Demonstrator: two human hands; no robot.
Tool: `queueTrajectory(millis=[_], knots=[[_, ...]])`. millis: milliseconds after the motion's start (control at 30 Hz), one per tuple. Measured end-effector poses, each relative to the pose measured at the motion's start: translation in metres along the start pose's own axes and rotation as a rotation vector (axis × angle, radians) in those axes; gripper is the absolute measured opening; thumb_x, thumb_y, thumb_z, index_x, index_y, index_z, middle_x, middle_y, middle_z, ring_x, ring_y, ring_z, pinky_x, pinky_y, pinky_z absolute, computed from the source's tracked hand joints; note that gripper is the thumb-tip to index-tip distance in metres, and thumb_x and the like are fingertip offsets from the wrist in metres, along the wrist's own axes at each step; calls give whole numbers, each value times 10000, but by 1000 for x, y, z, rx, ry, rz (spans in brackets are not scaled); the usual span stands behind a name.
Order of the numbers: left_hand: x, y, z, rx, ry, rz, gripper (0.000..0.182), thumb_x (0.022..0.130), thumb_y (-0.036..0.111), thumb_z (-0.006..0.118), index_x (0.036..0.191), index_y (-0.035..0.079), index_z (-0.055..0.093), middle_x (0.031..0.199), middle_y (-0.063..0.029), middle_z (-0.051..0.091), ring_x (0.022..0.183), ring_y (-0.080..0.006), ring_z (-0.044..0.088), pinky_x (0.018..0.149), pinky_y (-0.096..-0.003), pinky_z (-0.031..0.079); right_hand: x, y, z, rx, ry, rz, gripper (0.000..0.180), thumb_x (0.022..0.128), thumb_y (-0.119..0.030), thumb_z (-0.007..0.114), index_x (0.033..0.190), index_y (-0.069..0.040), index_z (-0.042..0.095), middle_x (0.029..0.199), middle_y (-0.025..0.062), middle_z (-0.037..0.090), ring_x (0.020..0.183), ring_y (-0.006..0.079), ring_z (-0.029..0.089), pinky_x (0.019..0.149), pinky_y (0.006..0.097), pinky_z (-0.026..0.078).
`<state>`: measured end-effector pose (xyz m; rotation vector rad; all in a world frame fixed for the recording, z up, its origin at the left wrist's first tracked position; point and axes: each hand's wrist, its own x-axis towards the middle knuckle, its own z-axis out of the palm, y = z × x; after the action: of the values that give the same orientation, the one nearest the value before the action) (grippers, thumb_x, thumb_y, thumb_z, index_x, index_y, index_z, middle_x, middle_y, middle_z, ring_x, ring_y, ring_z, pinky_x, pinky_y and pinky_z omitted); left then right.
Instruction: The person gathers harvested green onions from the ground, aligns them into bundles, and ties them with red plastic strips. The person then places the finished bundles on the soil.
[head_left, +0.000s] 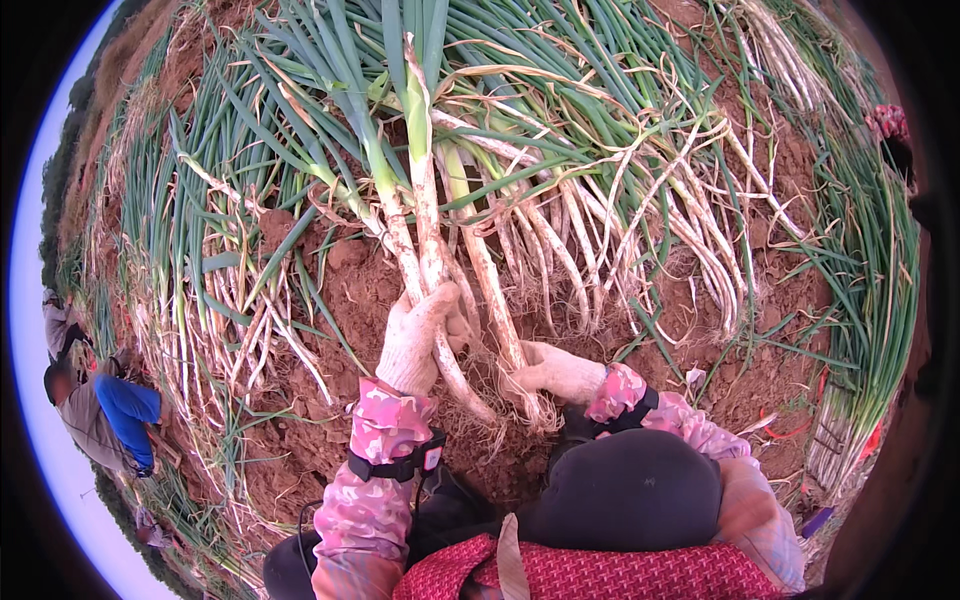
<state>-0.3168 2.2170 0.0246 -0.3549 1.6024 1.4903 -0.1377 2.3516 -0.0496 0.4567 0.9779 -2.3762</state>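
Note:
My left hand (417, 334), in a pale knit glove, grips a few long green onions (401, 244) by their white stems. Their roots hang down near the soil, and the green leaves reach up past the top of the view. My right hand (562, 372), gloved the same way, has its fingers around the root end of another thick green onion stem (491, 289). Part of those fingers is hidden behind the stem. Dirt clings to the stems and the stringy roots (536, 412).
Uprooted green onions (570, 247) lie in a row beyond my hands, with more (225, 300) to the left. Tied bundles (862, 360) lie at right. Brown soil (337, 450) surrounds my knees (637, 480). A person (112, 412) crouches at far left.

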Motion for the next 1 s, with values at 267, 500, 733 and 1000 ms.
queueTrajectory(millis=[267,500,733,1000], knots=[[18,-42,9,34,-175,73,367,851,132,850,1142,-6,673,899,-76,731,771,-177,710,712,-319,590,-13,-22,25,-967,81,-73,663,845,-346,850,1373,-54,574,1313,263,660,1206,388,676,1008,452,545],[2,-12,1,-406,-359,-36,292,932,257,796,1022,4,681,857,-83,680,771,-220,711,827,-403,665,8,64,30,-883,218,-822,1103,650,-367,1022,1483,8,402,1302,213,674,1202,324,703,1012,439,562],[-6,2,-1,-111,-318,67,235,838,217,826,904,37,689,744,-75,678,606,-165,646,546,-308,520,30,64,24,-1347,351,-910,422,732,-252,856,1062,-65,670,1029,132,692,937,383,677,837,499,538],[-60,114,-92,409,-337,68,367,804,302,828,937,-33,756,790,-100,723,659,-171,675,603,-326,533,13,51,36,-1449,447,-1001,388,627,-85,826,923,-119,576,996,86,654,1023,347,653,925,481,503]])
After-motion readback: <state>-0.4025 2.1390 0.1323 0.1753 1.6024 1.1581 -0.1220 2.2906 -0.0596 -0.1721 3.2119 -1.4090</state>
